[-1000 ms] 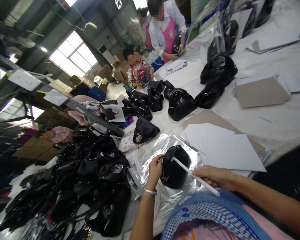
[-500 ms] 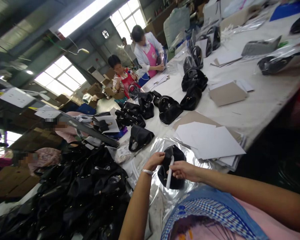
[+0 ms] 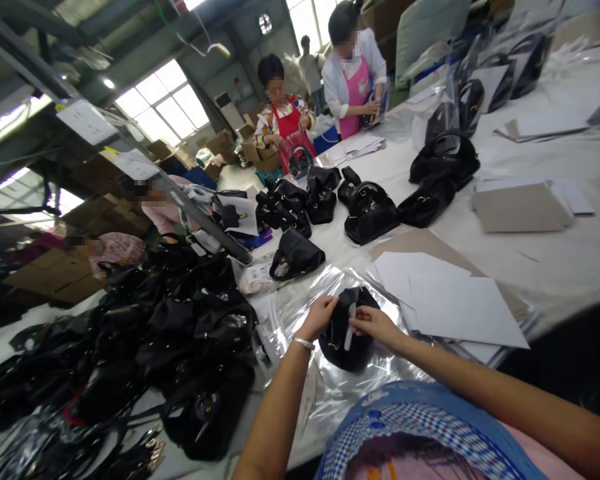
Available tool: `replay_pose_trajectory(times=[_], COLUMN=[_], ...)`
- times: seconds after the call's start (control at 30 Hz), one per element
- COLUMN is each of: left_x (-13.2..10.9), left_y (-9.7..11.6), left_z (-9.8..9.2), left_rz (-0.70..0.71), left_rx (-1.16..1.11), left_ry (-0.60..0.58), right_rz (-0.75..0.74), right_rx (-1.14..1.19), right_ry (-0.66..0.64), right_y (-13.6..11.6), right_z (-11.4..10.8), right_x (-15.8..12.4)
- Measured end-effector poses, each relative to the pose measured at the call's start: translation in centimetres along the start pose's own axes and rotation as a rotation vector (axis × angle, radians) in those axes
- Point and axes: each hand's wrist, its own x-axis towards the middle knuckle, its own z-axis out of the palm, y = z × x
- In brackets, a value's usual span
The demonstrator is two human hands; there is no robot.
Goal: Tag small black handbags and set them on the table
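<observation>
A black handbag (image 3: 341, 355) lies in front of me on a pile of clear plastic bags (image 3: 325, 407). My left hand (image 3: 320, 317) pinches the bag's upper left edge between thumb and fingers. From the right, my right hand (image 3: 377, 326) closes its fingertips on a narrow white strip (image 3: 349, 340) that lies slanted across the handbag. Whether the strip is paper or plastic I cannot tell. Beyond my left hand, another black handbag (image 3: 300, 256) rests on its own on the table.
White and brown card sheets (image 3: 460, 307) are stacked on the right. A large heap of black handbags (image 3: 180, 340) fills the left side, under a slanted metal post (image 3: 205, 227). More handbags (image 3: 373, 213) stand further back. Co-workers (image 3: 353, 73) handle bags across the white table (image 3: 525, 267).
The camera view has swung, so the surroundings sit further right and the left heap shows more. Both hands keep their holds; less of the white strip shows below my right hand.
</observation>
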Motion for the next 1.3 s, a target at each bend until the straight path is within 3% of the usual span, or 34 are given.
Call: replay_pose_trajectory(times=[0.2,0.43,0.6,0.87,1.13,1.3], left_x=[-1.6,-6.4,-7.3,-6.9,-8.5,-7.6], left_y=[-1.6,-4.3,-4.2,-5.3,-6.5,-6.0], left_z=[-0.9,-0.6,-0.6,0.9,2.9,2.2], left_rz=[0.051,0.1,0.11,0.24,0.185,0.159], left_rx=[0.116,-0.11,-0.134,0.18,0.178,0.105], left_ry=[0.144,0.088,-0.006,0.219,0.304,0.203], right_rz=[-0.049,-0.099,-0.075,0.009,0.196,0.241], right_rx=[-0.097,-0.187,-0.158,-0.304,-0.592,-0.63], right_ry=[-0.01,0.086,0.087,0.11,-0.047,-0.27], right_y=[-0.4,-0.7,-0.4,-1.5,-2.6,-3.3], right_z=[0.0,0.9,0.6,0.6,-2.0,-1.8], right_x=[1.6,1.6,1.9,1.5,1.9,2.9])
